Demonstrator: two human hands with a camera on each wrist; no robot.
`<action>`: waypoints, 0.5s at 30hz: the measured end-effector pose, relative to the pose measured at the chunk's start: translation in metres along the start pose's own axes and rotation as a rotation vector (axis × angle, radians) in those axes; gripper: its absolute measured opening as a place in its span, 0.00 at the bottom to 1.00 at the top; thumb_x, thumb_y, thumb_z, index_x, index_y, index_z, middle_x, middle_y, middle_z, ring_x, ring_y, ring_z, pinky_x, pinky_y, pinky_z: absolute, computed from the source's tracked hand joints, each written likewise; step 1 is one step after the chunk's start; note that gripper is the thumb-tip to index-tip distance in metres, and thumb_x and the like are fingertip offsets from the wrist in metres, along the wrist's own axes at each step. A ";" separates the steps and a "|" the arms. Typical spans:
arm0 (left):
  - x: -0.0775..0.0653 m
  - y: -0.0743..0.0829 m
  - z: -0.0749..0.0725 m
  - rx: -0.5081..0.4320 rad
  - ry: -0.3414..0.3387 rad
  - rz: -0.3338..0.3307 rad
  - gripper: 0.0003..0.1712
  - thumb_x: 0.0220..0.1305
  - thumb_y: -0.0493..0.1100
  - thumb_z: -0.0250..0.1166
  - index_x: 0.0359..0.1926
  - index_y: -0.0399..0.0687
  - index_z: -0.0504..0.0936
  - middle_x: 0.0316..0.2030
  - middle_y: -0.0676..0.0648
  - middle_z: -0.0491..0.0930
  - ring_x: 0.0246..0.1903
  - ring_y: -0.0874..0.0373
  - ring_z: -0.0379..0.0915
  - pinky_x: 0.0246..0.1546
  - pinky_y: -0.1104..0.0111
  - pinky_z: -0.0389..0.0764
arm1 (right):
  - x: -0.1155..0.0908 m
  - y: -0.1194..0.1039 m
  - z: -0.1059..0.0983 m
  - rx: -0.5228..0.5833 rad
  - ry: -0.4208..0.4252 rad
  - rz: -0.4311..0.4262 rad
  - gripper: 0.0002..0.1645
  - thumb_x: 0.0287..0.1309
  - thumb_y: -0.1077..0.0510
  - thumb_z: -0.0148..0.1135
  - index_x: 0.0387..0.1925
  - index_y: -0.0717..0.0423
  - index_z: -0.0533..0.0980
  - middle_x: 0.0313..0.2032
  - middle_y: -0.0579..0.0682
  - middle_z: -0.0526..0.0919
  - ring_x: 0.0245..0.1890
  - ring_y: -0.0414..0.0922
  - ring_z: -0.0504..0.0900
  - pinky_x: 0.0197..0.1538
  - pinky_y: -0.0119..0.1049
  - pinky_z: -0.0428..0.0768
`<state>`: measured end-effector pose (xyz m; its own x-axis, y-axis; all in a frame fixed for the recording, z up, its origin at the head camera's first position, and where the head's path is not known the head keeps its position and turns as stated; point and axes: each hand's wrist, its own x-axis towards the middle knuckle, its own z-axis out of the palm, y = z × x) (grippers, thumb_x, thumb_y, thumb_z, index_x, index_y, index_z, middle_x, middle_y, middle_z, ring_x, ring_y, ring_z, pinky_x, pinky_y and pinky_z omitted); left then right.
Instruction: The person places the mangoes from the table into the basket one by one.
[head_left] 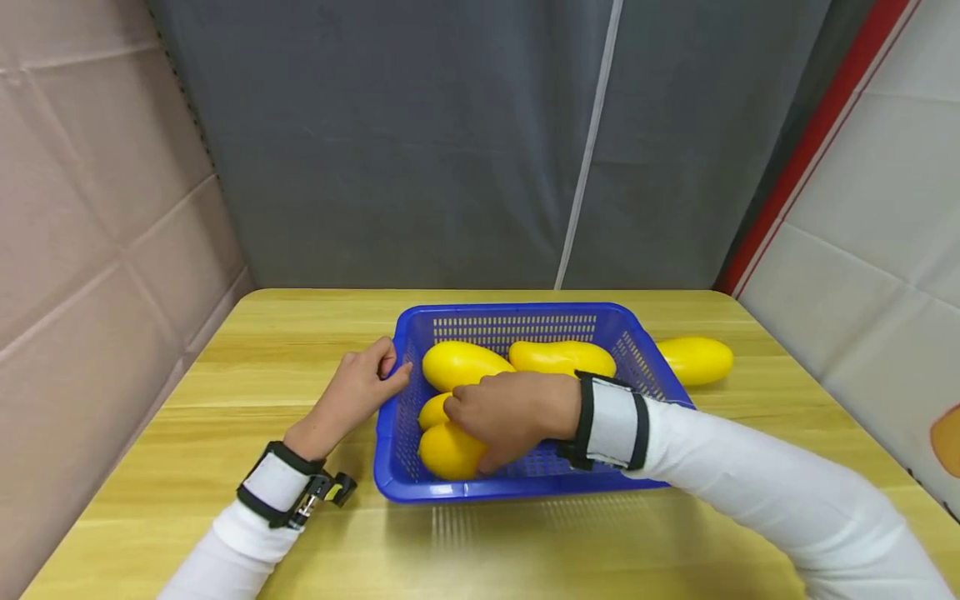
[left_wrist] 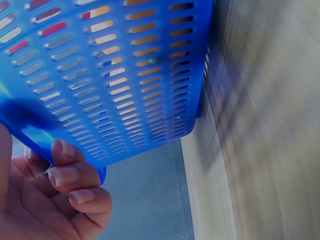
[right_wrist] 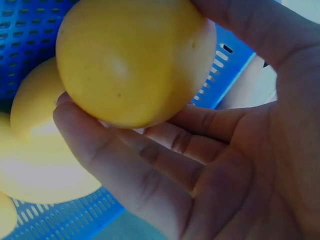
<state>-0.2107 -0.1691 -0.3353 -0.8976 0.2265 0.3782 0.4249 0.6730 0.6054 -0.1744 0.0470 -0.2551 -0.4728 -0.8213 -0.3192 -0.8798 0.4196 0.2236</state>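
Note:
A blue perforated plastic basket stands on the table with several smooth yellow oblong melons in it. My left hand grips the basket's left rim; its fingers curl by the blue edge in the left wrist view, the fingertips showing. Inside the basket, my right hand holds a yellow melon at the front left, thumb on one side and fingers under the other in the right wrist view. Beside it lies another melon, partly hidden. Two more melons lie along the back wall.
One yellow melon lies on the wooden table, just outside the basket's right side. A grey curtain hangs behind the table. Pale quilted panels flank it left and right.

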 end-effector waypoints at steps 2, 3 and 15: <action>0.000 0.001 -0.001 -0.001 -0.003 -0.003 0.17 0.60 0.47 0.60 0.25 0.46 0.61 0.15 0.52 0.56 0.13 0.58 0.59 0.13 0.73 0.55 | 0.003 0.000 0.002 0.004 0.001 -0.010 0.31 0.47 0.39 0.64 0.47 0.54 0.70 0.37 0.45 0.74 0.24 0.40 0.71 0.29 0.31 0.74; 0.000 0.001 -0.001 0.000 -0.003 -0.004 0.17 0.60 0.47 0.60 0.25 0.46 0.61 0.15 0.52 0.56 0.13 0.58 0.59 0.13 0.73 0.55 | 0.005 0.000 0.002 0.002 0.001 -0.016 0.31 0.46 0.39 0.64 0.47 0.53 0.70 0.36 0.45 0.74 0.24 0.40 0.71 0.29 0.31 0.74; 0.000 0.001 -0.001 0.004 -0.002 -0.001 0.17 0.60 0.47 0.60 0.25 0.47 0.61 0.15 0.52 0.56 0.13 0.57 0.58 0.13 0.72 0.54 | 0.016 -0.013 0.003 -0.044 -0.066 0.030 0.33 0.49 0.38 0.62 0.51 0.51 0.69 0.40 0.45 0.74 0.27 0.39 0.71 0.35 0.32 0.77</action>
<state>-0.2104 -0.1691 -0.3342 -0.8981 0.2277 0.3763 0.4239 0.6760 0.6028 -0.1712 0.0294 -0.2663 -0.5021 -0.7810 -0.3714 -0.8630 0.4248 0.2733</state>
